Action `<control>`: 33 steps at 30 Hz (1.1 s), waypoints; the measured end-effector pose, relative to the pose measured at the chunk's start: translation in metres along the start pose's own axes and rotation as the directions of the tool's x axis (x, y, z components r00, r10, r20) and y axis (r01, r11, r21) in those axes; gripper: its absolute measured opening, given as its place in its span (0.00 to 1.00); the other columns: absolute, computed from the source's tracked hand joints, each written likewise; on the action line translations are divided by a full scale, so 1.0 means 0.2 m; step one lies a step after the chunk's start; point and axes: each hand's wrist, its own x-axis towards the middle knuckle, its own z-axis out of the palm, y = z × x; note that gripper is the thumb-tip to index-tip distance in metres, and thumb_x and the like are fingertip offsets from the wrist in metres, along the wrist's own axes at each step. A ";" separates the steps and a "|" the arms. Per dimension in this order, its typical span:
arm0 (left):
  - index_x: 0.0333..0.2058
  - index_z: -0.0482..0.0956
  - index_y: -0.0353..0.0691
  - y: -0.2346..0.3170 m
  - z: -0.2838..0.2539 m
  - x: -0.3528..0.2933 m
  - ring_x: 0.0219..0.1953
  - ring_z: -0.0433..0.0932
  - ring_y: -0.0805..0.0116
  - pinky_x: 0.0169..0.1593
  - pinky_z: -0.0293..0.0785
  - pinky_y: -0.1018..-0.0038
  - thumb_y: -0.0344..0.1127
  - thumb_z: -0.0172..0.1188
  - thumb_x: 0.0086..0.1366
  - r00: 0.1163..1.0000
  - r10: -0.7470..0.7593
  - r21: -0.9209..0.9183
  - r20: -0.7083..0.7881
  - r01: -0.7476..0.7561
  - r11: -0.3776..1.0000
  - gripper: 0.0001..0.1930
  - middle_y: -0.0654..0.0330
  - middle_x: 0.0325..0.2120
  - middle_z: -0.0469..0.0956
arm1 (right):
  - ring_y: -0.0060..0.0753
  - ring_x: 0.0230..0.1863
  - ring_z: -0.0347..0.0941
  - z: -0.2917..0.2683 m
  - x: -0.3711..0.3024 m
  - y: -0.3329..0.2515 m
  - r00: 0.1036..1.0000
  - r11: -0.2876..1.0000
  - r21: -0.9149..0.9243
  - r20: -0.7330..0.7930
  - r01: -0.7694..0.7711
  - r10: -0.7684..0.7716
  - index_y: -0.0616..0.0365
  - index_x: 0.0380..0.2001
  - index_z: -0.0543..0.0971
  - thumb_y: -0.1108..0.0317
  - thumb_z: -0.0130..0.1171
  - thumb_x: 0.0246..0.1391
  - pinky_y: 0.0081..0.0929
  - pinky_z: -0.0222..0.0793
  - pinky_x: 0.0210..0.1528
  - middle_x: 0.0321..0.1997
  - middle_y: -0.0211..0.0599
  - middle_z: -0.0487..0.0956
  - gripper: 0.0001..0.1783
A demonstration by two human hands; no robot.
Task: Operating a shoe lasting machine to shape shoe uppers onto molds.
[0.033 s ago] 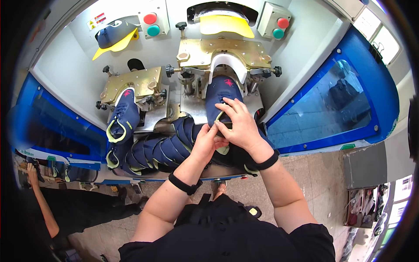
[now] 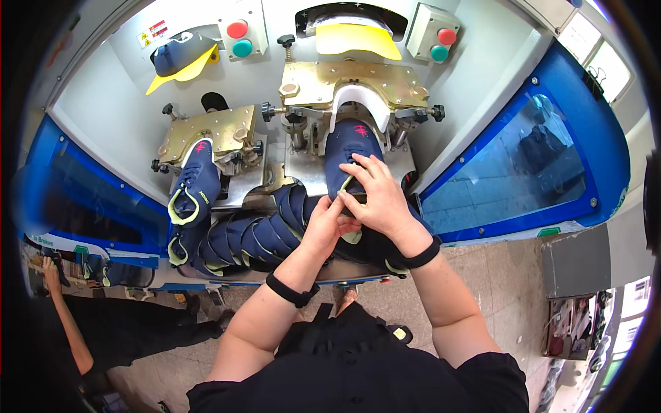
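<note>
A navy shoe upper (image 2: 352, 141) with a red mark on its toe and a lime lining points away from me, its toe under the white U-shaped pad of the right-hand brass-coloured press clamp (image 2: 354, 77). My left hand (image 2: 326, 226) holds the heel end, its thumb up against the edge. Over the collar lies my right hand (image 2: 383, 201), fingers curved across the opening and thumb meeting the left one at the heel. My palms hide part of the heel. Another navy upper (image 2: 198, 175) sits with its toe at the left-hand clamp (image 2: 203, 133).
Overlapping navy uppers (image 2: 251, 237) line the machine's front ledge. Two button boxes (image 2: 242, 31) with red and green buttons are on the back wall, beside yellow-edged moulds (image 2: 358, 40). Blue-framed windowed side panels (image 2: 513, 165) flank the opening. Another person's arm (image 2: 69, 323) is at far left.
</note>
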 end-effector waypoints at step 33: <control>0.43 0.66 0.40 -0.08 -0.04 0.00 0.21 0.79 0.69 0.25 0.79 0.75 0.59 0.53 0.69 0.990 -0.004 0.114 -0.138 0.020 0.993 0.25 0.59 0.28 0.75 | 0.59 0.71 0.55 0.05 0.08 -0.09 0.991 0.991 -0.130 0.131 0.029 -0.012 0.53 0.57 0.73 0.55 0.64 0.52 0.48 0.63 0.64 0.71 0.56 0.58 0.30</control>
